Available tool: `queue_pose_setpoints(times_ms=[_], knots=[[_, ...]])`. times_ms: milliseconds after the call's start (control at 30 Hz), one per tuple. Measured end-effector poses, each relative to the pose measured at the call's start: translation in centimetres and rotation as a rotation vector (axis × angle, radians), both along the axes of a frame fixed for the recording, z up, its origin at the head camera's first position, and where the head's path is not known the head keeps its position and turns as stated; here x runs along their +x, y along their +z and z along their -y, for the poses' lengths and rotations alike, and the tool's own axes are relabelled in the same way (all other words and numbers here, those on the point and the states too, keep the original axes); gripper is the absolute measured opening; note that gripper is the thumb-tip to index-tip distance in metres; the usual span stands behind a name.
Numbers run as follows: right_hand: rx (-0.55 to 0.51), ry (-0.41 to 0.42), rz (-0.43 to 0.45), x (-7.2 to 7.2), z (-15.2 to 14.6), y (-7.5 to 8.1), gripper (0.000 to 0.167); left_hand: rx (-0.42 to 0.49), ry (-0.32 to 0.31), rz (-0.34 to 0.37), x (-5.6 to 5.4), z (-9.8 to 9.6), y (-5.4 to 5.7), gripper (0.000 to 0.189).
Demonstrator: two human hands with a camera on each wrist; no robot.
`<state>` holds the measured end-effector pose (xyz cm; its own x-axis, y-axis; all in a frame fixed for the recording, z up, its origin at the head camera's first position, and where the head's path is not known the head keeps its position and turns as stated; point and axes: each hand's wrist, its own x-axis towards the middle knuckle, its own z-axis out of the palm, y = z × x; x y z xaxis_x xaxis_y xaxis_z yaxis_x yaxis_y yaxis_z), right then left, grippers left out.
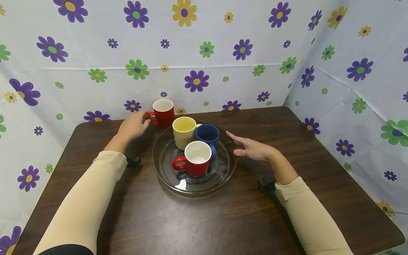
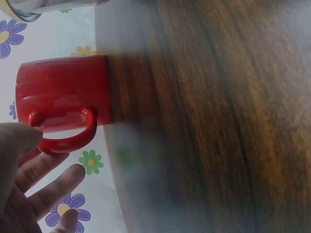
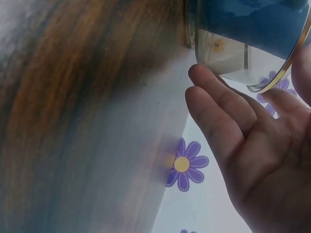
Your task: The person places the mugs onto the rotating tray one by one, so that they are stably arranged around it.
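At the table's back edge stands a red mug (image 1: pixel 166 117) with a white inside. My left hand (image 1: pixel 132 124) pinches its handle (image 2: pixel 73 143) between thumb and forefinger, the other fingers spread below. A round, dark-tinted glass dish (image 1: pixel 165 179) stands to the mug's right and nearer. Inside it are a pale yellow mug (image 1: pixel 182 137), a blue mug (image 1: pixel 208 133) and a second red mug (image 1: pixel 199 166), all upright. My right hand (image 1: pixel 255 149) has its fingers extended at the dish's right side, fingertips right at the glass wall (image 3: pixel 228 60).
The dark wood table (image 1: pixel 178 230) carries the dish in its middle. A white flower-patterned cloth (image 1: pixel 216 32) stands close behind the table and runs along the right side. Black wrist straps (image 1: pixel 133 162) show beneath both sleeves.
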<state>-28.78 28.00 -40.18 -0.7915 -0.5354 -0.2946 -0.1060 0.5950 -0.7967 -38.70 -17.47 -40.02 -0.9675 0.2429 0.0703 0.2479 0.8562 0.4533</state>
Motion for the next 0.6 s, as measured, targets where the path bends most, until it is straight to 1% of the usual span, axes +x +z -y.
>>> queue_pose_setpoints(times_ms=[133, 233, 433, 533, 600], knots=[[0.027, -0.026, -0.065, 0.0, 0.0, 0.0, 0.075, -0.016, 0.0, 0.01, -0.2, -0.1, -0.2, 0.042], [0.04, -0.038, -0.137, 0.0, 0.1, -0.1, 0.07, -0.028, 0.002, 0.014, -0.2, -0.1, -0.5, 0.04], [0.085, -0.065, -0.314, 0.1, 0.5, -0.2, 0.06, -0.063, 0.021, -0.033, -0.2, 0.3, -0.8, 0.032], [0.112, -0.09, -0.396, 0.4, 0.6, -0.2, 0.057, -0.06, 0.033, -0.055, -0.3, 0.2, -0.9, 0.028], [0.127, -0.106, -0.434, 0.6, 0.6, -0.1, 0.056, -0.058, 0.043, -0.07, -0.3, 0.2, -1.0, 0.025]])
